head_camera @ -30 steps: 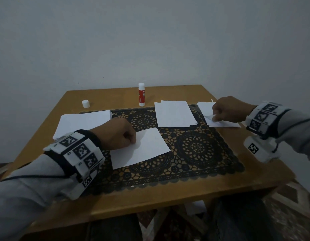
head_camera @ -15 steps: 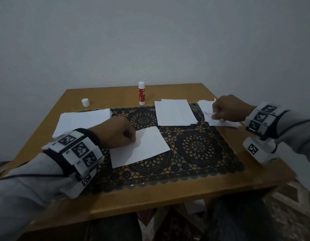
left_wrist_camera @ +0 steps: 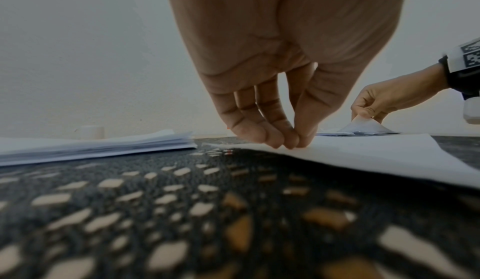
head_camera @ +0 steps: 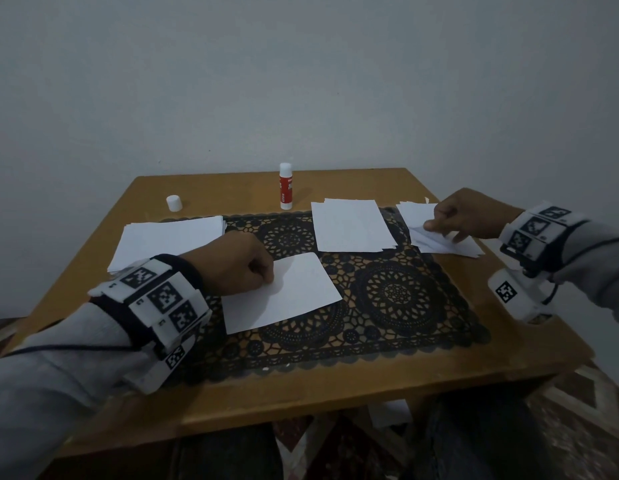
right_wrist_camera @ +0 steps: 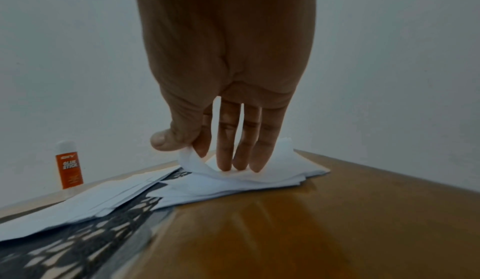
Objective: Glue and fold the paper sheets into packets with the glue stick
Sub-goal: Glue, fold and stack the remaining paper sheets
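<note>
My left hand [head_camera: 244, 268] pinches the sheet [head_camera: 284, 292] on the mat's middle; my right hand [head_camera: 471, 216], far right, peels a slip [right_wrist_camera: 193, 163] off its stack [head_camera: 439, 233]; the glue stick [head_camera: 286, 187] stands ahead between them.

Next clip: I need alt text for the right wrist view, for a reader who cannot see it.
The right hand pinches up the curled corner of the top white paper sheet from a small paper pile on a wooden table. Behind, left, an orange-and-white glue stick stands upright.
</note>
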`<state>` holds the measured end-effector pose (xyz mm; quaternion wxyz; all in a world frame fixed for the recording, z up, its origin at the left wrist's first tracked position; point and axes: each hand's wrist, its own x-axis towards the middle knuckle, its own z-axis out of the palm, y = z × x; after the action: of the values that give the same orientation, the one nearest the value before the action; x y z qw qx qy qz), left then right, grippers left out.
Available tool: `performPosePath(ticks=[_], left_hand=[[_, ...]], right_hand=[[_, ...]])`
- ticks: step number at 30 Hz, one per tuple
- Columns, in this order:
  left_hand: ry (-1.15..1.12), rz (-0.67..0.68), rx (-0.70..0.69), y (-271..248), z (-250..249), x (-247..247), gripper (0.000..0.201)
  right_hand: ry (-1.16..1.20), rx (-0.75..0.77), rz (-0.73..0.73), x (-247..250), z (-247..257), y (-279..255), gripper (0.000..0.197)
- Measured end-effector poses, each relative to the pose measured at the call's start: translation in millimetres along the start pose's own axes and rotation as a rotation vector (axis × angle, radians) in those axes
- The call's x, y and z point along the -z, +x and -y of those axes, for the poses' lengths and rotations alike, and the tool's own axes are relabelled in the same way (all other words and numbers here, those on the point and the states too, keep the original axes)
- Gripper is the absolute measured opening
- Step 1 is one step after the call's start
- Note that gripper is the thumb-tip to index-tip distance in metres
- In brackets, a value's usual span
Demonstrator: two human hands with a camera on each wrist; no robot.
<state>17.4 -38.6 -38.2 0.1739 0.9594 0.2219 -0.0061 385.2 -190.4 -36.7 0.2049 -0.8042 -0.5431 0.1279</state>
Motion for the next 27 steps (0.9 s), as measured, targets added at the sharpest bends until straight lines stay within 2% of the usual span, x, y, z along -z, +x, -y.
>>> performPosePath(ticks=[3, 7, 18, 23, 25, 27], left_hand=[[-0.008, -0.005, 0.002, 0, 0, 0, 0.016], [-0.005, -0.007, 0.000, 0, 0, 0, 0.015], [0.042, -0.024, 0.003, -1, -1, -1, 0.017], [0.077, -0.046, 0.023, 1, 1, -2, 0.017], [0.085, -0.125, 0.044, 2, -1, -1, 0.017], [-0.014, -0.238, 0.067, -1, -2, 3, 0.034]], right_hand=[[0.006, -0.027, -0.020, 0, -2, 1, 0.037], [-0.086, -0.019, -0.011, 4, 6, -1, 0.023], [-0.431, 0.152, -0.284, 31, 40, -4, 0.022], [-0.336, 0.341, -0.350, 40, 79, -25, 0.017], [-0.243, 0.402, -0.334, 41, 101, -37, 0.015], [-0.088, 0.436, -0.290, 41, 122, -47, 0.013]])
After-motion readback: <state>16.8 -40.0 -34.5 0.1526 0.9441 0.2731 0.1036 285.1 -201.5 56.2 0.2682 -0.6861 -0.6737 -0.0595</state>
